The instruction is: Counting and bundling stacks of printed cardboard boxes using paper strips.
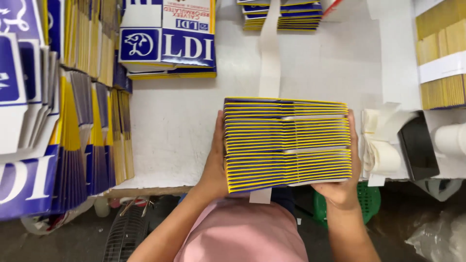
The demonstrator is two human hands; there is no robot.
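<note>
A thick stack of flattened blue-and-yellow cartons [287, 143] stands on edge at the near side of a white table [174, 131]. My left hand [215, 162] presses flat against the stack's left end. At the right end my right hand [343, 180] clamps it, fingers wrapped around the lower corner. A white paper strip [269, 53] runs from under the stack toward the back of the table, and its other end [260, 195] sticks out below the stack.
More flattened cartons stand in rows on the left [82, 136], a flat pile [167, 43] lies at back left, and another bundle [281, 14] at the back. Brown bundled sheets [441, 53] sit far right. A paper tape roll [383, 145] and black holder [417, 148] are beside my right hand.
</note>
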